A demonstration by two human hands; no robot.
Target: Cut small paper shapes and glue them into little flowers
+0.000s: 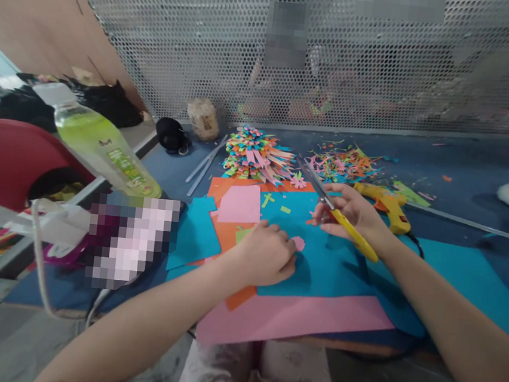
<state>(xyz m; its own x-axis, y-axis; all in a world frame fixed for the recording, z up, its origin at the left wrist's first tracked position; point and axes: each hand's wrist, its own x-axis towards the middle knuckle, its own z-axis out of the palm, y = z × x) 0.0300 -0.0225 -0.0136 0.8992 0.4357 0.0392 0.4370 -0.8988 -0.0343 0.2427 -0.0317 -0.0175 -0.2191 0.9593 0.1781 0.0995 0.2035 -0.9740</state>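
My left hand (270, 251) is closed over the blue paper, with a small round pink paper piece (298, 243) with a wavy edge at its fingertips. Scissors (353, 232) with yellow handles rest in my right hand (346, 210), their blades pointing away from me to the upper left. My right fingers are partly curled, near a small orange-red scrap. Under both hands lies a large blue sheet (318, 275). A pink paper flower (298, 182) lies beyond the blades. A pink square of paper (240, 204) and green scraps (286, 209) lie by my left hand.
A tree-like pile of fringed paper (253, 155) stands behind, beside shredded strips (347, 164). A yellow glue gun (388, 205) lies right, glue sticks (206, 165) left. A green drink bottle (110, 147) stands left. A perforated metal panel (232, 51) closes the back.
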